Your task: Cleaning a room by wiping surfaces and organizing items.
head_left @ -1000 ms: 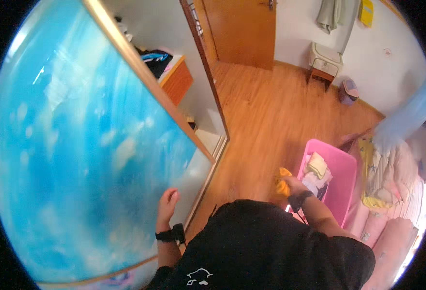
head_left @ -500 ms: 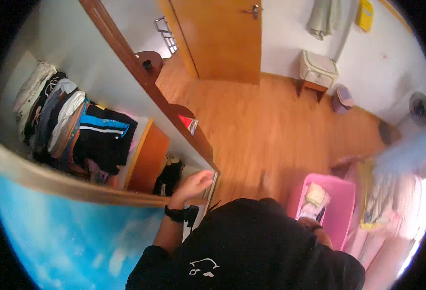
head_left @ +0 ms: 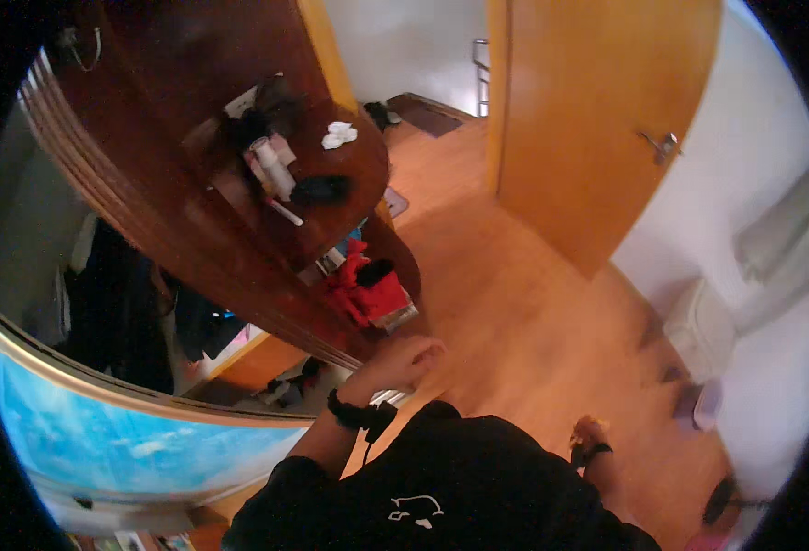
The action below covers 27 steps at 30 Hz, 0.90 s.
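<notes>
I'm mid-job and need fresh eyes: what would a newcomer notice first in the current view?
Probably the bright red item on the lower shelf of the dark brown rounded unit, left of centre, just beyond the left hand. Next, likely the open wooden door at the upper right, then the glossy blue panel at the lower left.

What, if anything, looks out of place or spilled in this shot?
Mostly clutter: a crumpled white wad lies loose on the dark rounded upper shelf, and red items are heaped untidily on the lower shelf. No spill shows.
</notes>
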Each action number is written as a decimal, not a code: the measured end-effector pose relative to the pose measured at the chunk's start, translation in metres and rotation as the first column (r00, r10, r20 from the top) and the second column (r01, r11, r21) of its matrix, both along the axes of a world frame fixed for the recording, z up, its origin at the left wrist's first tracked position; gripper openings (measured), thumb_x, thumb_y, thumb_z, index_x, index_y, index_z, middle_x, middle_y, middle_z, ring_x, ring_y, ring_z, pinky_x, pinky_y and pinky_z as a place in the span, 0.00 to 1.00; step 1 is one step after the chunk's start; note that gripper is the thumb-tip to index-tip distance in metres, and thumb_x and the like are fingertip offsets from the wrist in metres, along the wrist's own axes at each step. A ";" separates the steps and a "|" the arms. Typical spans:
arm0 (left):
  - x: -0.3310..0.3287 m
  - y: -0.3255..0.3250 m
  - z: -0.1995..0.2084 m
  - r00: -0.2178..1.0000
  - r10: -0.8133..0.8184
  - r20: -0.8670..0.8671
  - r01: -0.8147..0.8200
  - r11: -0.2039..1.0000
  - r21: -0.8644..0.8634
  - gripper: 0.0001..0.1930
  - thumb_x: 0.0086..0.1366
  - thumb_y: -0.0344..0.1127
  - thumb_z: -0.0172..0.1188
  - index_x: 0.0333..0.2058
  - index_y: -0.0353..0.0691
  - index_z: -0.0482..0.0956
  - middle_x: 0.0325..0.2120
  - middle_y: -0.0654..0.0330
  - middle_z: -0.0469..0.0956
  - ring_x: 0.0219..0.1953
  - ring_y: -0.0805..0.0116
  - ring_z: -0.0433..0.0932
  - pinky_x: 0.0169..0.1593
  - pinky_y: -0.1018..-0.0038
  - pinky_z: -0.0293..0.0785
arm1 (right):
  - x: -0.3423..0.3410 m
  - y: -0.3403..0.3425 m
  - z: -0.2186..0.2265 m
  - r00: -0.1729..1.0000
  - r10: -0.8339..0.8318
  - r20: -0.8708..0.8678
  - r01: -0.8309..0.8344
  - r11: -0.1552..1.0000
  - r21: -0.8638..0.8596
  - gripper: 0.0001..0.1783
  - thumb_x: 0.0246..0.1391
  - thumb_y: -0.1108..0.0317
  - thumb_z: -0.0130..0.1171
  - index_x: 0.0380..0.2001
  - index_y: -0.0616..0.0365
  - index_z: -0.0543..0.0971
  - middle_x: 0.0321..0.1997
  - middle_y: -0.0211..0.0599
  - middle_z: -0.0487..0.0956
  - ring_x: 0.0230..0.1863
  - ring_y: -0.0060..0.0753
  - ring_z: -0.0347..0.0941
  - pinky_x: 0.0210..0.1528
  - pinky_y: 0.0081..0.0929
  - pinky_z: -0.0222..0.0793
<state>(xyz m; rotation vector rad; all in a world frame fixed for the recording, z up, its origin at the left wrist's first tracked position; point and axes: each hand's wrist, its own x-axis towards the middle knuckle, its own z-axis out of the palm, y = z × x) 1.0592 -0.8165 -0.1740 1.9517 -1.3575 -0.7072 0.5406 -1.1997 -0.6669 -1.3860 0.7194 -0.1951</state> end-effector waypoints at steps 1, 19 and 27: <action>0.022 -0.009 -0.006 0.998 -0.021 -0.063 0.019 1.000 -0.025 0.16 0.63 0.38 0.56 0.48 0.39 0.72 0.38 0.52 0.77 0.41 0.59 0.77 0.44 0.67 0.73 | -0.010 -0.060 -0.006 0.995 0.049 -0.088 -0.075 0.945 -0.319 0.05 0.52 0.66 0.56 0.27 0.54 0.77 0.26 0.37 0.78 0.32 0.43 0.77 0.32 0.38 0.74; 0.108 -0.092 0.144 0.882 0.460 0.101 -0.400 0.845 -0.355 0.19 0.62 0.34 0.58 0.52 0.41 0.70 0.47 0.54 0.71 0.43 0.61 0.76 0.44 0.69 0.74 | 0.611 -0.125 0.435 0.807 0.590 0.028 -0.586 0.805 -0.099 0.11 0.49 0.69 0.63 0.35 0.59 0.75 0.32 0.32 0.77 0.30 0.29 0.73 0.32 0.27 0.69; 0.127 -0.115 0.250 0.558 0.764 0.323 -0.719 0.640 -0.270 0.38 0.54 0.38 0.66 0.61 0.38 0.58 0.57 0.49 0.62 0.56 0.51 0.66 0.57 0.65 0.66 | 0.797 -0.174 0.423 0.762 0.633 0.135 -0.632 0.773 -0.058 0.08 0.50 0.68 0.63 0.33 0.58 0.77 0.32 0.31 0.78 0.32 0.28 0.74 0.31 0.27 0.71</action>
